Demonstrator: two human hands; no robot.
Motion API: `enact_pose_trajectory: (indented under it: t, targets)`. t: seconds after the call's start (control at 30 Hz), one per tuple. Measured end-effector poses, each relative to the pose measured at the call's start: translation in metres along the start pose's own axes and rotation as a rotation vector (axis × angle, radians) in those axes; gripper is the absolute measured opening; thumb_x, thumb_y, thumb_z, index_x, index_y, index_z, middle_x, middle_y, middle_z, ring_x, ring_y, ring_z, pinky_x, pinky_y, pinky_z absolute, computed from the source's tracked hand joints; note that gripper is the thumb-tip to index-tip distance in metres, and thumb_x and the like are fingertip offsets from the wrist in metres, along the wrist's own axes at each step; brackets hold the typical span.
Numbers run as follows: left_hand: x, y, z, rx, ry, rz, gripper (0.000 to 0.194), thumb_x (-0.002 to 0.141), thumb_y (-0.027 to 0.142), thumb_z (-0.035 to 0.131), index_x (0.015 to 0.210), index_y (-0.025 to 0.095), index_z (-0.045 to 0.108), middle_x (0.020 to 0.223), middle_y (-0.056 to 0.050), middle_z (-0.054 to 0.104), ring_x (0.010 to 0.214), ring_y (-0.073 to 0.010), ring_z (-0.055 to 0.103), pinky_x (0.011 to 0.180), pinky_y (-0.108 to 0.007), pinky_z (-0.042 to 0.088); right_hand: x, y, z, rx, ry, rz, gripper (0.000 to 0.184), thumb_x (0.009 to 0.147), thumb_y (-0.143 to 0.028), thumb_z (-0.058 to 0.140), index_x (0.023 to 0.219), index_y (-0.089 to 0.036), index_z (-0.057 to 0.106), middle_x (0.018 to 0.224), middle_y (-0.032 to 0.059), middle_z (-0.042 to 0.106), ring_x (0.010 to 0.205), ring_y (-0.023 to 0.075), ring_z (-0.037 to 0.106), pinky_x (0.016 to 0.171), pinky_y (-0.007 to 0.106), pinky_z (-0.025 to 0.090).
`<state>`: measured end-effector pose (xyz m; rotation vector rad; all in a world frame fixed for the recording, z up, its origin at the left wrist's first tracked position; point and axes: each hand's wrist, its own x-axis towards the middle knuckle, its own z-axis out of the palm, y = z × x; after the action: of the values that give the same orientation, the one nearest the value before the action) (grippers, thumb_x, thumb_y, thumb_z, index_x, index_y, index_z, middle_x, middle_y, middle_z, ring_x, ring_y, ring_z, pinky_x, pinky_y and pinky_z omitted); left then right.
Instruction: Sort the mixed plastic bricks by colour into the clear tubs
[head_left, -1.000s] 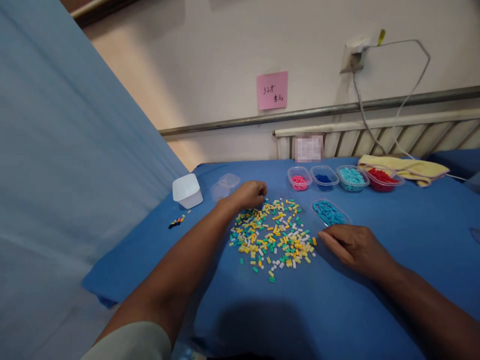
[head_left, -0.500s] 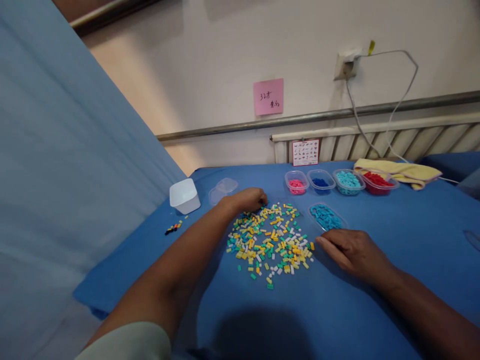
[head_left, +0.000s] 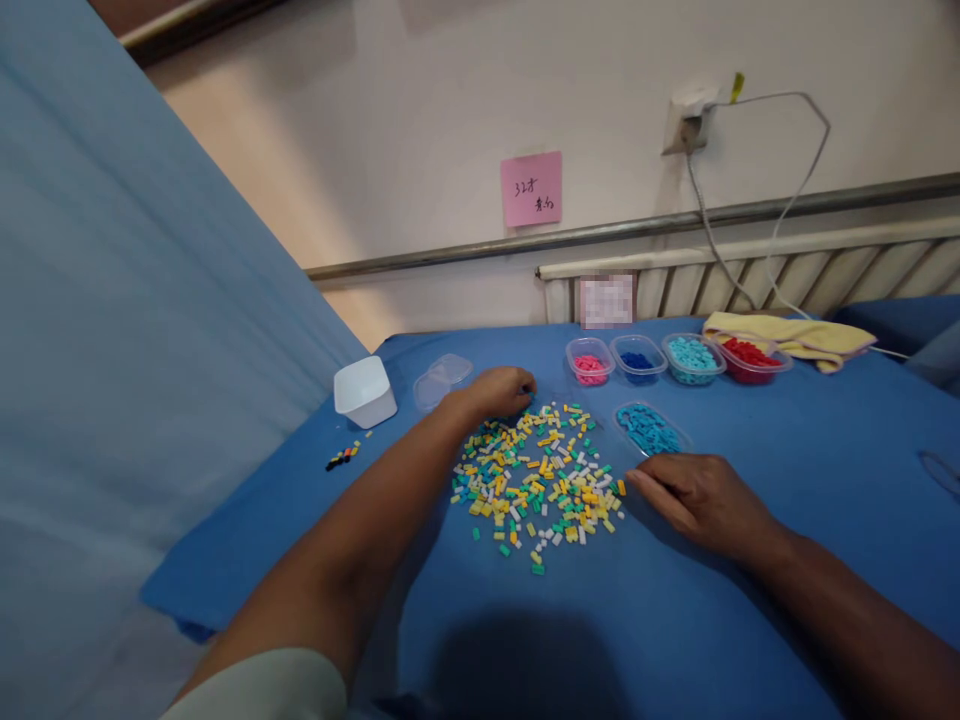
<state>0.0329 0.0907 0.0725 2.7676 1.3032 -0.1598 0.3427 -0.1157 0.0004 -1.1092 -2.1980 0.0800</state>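
A loose pile of small toy building bricks [head_left: 540,480], in yellow, orange, green, white and blue, is spread over the blue cloth. At its far edge my left hand [head_left: 506,391] is closed with fingers curled down. A blue-green speck shows by its fingertips; what they pinch is too small to make out. Right of the pile, a clear plastic container [head_left: 684,434] full of blue bricks sits at a slant. My right hand [head_left: 697,500] is closed at this container's near rim, thumb pointing toward the pile. The rim's near end is partly hidden by the fingers.
Clear tubs of pink bricks [head_left: 590,368], dark blue bricks [head_left: 637,366], light blue bricks [head_left: 693,360] and red bricks [head_left: 750,360] line the back. A yellow cloth [head_left: 810,342] lies beside them. On the left are a white bin [head_left: 365,392], clear lids [head_left: 442,382] and several black and yellow bricks [head_left: 345,457].
The whole view has shifted slightly. My left hand stays at the pile's far edge, its fingers turned a little. My right hand keeps its place at the container.
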Motion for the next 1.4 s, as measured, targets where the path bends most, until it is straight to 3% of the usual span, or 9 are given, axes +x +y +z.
enact_pose_trajectory:
  t: [0.2,0.47,0.67,0.8,0.93,1.03,1.17,1.3,1.4]
  targets:
    - [0.012,0.015,0.003,0.034,-0.028,0.079,0.035,0.091,0.018,0.066,0.122,0.022,0.084,0.124,-0.008,0.080,0.111,-0.0263,0.073,0.083,-0.030,0.049,-0.001,0.000,-0.001,0.001,-0.020,0.019,0.044,0.118,-0.039,0.051,0.081,-0.022,0.070,0.070,-0.0003,0.070,0.061,0.0147,0.064,0.063,0.033,0.041]
    - [-0.002,0.018,-0.009,-0.130,-0.149,0.100,0.026,0.088,0.015,0.070,0.109,0.019,0.085,0.097,-0.002,0.081,0.079,-0.0156,0.069,0.069,-0.025,0.045,0.001,-0.002,-0.001,0.015,-0.042,0.011,0.044,0.118,-0.038,0.050,0.083,-0.022,0.070,0.070,-0.0008,0.069,0.061,0.0147,0.065,0.064,0.032,0.041]
    - [0.009,0.019,-0.006,-0.201,-0.216,0.026,0.027,0.086,0.019,0.071,0.109,0.019,0.084,0.092,-0.001,0.081,0.076,-0.0161,0.070,0.066,-0.025,0.045,0.001,-0.003,-0.001,0.025,-0.036,0.010,0.044,0.118,-0.039,0.050,0.081,-0.022,0.069,0.071,-0.0001,0.071,0.062,0.0151,0.066,0.064,0.032,0.043]
    - [0.019,0.015,-0.009,-0.209,-0.282,-0.072,0.019,0.085,0.024,0.070,0.097,0.018,0.083,0.085,-0.002,0.080,0.074,-0.0171,0.071,0.062,-0.025,0.045,0.001,-0.002,-0.001,0.039,-0.067,0.023,0.045,0.118,-0.039,0.048,0.083,-0.022,0.070,0.072,0.0003,0.072,0.063,0.0154,0.067,0.064,0.032,0.044]
    - [0.022,0.016,-0.013,-0.177,-0.273,-0.092,0.016,0.085,0.026,0.070,0.094,0.019,0.082,0.081,-0.001,0.077,0.069,-0.0167,0.066,0.061,-0.026,0.043,0.001,-0.003,0.000,0.042,-0.067,0.024,0.046,0.118,-0.040,0.047,0.084,-0.022,0.073,0.074,0.0016,0.075,0.065,0.0160,0.069,0.065,0.031,0.046]
    - [0.020,0.022,-0.022,-0.136,-0.194,-0.063,0.018,0.088,0.022,0.066,0.095,0.016,0.081,0.083,-0.003,0.077,0.069,-0.0169,0.062,0.061,-0.028,0.040,0.004,-0.007,-0.002,0.026,-0.059,0.008,0.047,0.118,-0.040,0.048,0.082,-0.022,0.072,0.073,0.0017,0.074,0.065,0.0159,0.068,0.065,0.032,0.045]
    - [0.023,0.049,-0.033,-0.119,-0.073,0.074,0.025,0.096,0.020,0.061,0.112,0.015,0.079,0.097,-0.005,0.079,0.078,-0.0171,0.063,0.068,-0.028,0.042,0.011,-0.021,-0.003,0.021,-0.082,-0.056,0.046,0.118,-0.039,0.048,0.081,-0.022,0.069,0.072,0.0009,0.071,0.063,0.0148,0.064,0.065,0.033,0.040]
    - [0.036,0.098,-0.030,-0.080,-0.003,0.316,0.016,0.099,0.019,0.063,0.106,0.014,0.077,0.098,-0.007,0.078,0.076,-0.0179,0.062,0.068,-0.030,0.041,0.015,-0.029,-0.003,0.052,-0.126,-0.089,0.046,0.118,-0.037,0.048,0.079,-0.022,0.066,0.070,-0.0001,0.069,0.062,0.0140,0.060,0.065,0.034,0.035]
    - [0.048,0.129,-0.023,-0.065,-0.011,0.348,0.016,0.102,0.019,0.061,0.103,0.014,0.076,0.099,-0.009,0.078,0.076,-0.0196,0.062,0.069,-0.031,0.042,0.014,-0.024,-0.004,0.056,-0.128,-0.067,0.046,0.118,-0.038,0.048,0.080,-0.021,0.067,0.073,0.0007,0.071,0.064,0.0141,0.061,0.066,0.034,0.035]
